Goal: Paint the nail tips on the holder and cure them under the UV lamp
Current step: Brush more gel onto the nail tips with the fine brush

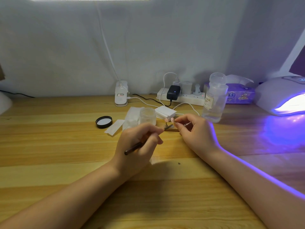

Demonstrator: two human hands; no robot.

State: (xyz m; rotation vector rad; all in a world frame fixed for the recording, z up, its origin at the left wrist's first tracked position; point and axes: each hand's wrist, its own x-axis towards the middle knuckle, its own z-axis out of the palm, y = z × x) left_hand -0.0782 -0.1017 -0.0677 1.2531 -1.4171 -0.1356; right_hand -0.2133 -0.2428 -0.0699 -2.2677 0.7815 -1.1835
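My left hand (138,144) grips a dark brush (134,148); my right hand (196,131) pinches the holder (170,128) with pink nail tips (169,120) mid-counter (49,162). Behind, an open jar (148,115), contents unclear. UV lamp (280,95) glows at the right edge.

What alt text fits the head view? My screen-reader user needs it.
Left hand grips a brush at pink nail tips on a holder steadied by the right hand; a UV lamp glows right.

A home nail-art corner: a wooden desk (49,129) against a fabric-draped wall, with a lit UV lamp (280,95), power strip (186,98) and tissue pack (239,95).
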